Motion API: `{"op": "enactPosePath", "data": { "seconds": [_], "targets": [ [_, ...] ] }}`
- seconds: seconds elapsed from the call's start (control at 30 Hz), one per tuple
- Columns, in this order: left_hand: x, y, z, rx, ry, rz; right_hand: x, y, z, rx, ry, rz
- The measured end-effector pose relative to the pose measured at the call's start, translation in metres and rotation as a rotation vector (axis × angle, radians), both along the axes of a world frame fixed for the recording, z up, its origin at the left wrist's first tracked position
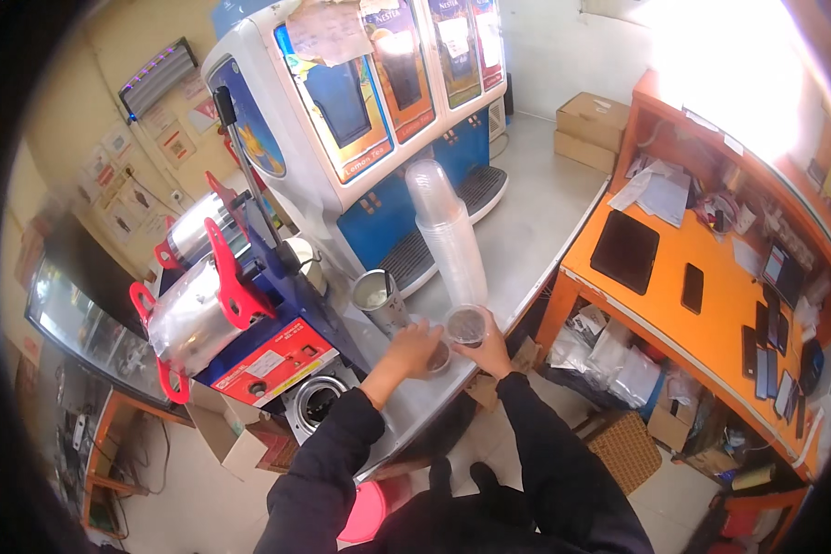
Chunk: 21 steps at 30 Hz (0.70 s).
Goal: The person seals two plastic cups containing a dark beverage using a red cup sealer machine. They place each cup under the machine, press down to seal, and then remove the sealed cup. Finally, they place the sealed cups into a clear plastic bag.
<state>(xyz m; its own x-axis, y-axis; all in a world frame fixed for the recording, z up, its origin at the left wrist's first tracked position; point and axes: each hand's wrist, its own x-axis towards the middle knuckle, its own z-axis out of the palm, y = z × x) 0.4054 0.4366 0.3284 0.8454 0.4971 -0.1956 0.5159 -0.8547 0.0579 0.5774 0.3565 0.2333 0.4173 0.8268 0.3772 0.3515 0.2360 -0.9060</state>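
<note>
My right hand (485,350) holds a clear plastic cup (465,323) with dark contents near the counter's front edge. Just left of it, a second cup (438,358) with brownish contents stands on the metal counter (537,208). My left hand (410,352) reaches over that second cup and partly covers it; whether the fingers grip it is hidden. Behind my hands rises a tall stack of clear plastic cups (450,242). A printed tumbler (379,299) holding pale liquid and a dark-handled utensil stands beyond my left hand.
A cup sealer (270,370) with film rolls, red knobs and a long lever sits left. Behind stands a drink dispenser (395,104) with drip trays. To the right, an orange desk (710,318) bears a tablet (624,251) and several phones. A pink stool (363,512) is below.
</note>
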Motion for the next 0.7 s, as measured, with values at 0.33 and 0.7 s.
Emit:
{"op": "enactPosePath", "data": {
  "seconds": [0.33, 0.7],
  "targets": [
    [-0.073, -0.069, 0.141, 0.0, -0.32, 0.127, 0.011, -0.001, -0.034, -0.036, -0.208, -0.048],
    [-0.18, -0.113, 0.176, 0.32, -0.355, 0.511, -0.002, -0.003, -0.03, -0.172, -0.173, 0.008]
  ]
}}
